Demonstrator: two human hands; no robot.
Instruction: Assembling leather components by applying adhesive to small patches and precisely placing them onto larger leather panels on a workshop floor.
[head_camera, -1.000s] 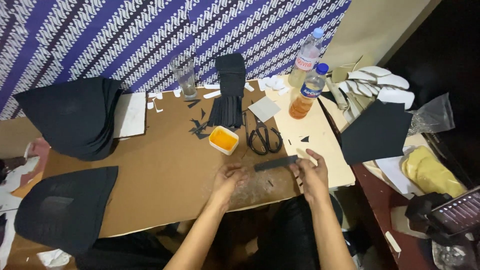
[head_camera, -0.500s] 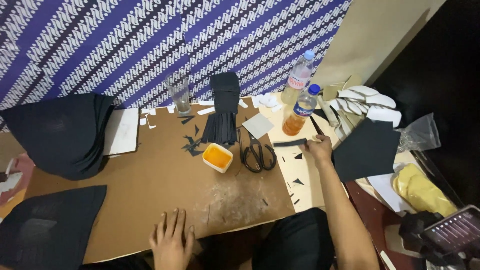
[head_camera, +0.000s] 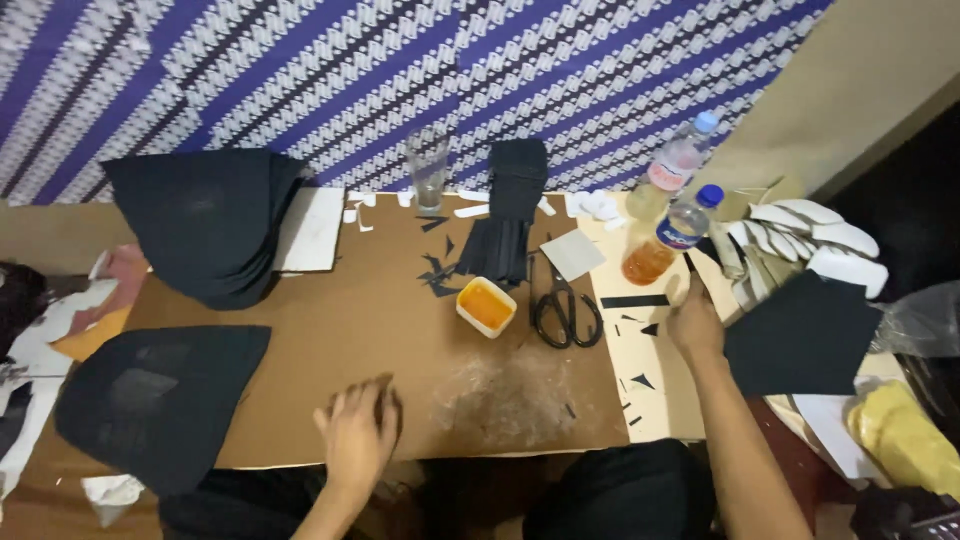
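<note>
- Large black fabric piece, rounded, flat (head_camera: 160, 400): lies at the near left corner of the brown cardboard-covered surface (head_camera: 350, 320).
- Stack of black fabric pieces, folded and draped (head_camera: 205, 225): far left, partly over a white sheet of paper (head_camera: 312, 230).
- Left hand (head_camera: 358, 435): rests palm down on the near edge of the surface, fingers spread slightly apart, holding nothing; well apart from every tool.
- Clear drinking glass (head_camera: 428, 168): upright by the patterned wall.
- Small white tub of orange paste (head_camera: 485, 306): open, mid-surface, just left of the scissors.
- Black-handled scissors (head_camera: 565, 310): flat, blades pointing away from the person, handles nearest.
- Narrow black strip of cut material (head_camera: 634, 301): lies on the cream card sheet (head_camera: 660, 400), long axis running left to right; its right end sits just left of the right hand's fingers.
- Two plastic bottles, one with orange liquid (head_camera: 665, 240): upright beyond the strip.
- Right hand (head_camera: 695, 322): the nearer hand to the strip by far, back of the hand up, fingers curled toward the card; whether they pinch anything cannot be told.
- Black square sheet (head_camera: 800, 335): just right of that hand.
- Pile of white sole-shaped cutouts (head_camera: 810, 235): far right.
</note>
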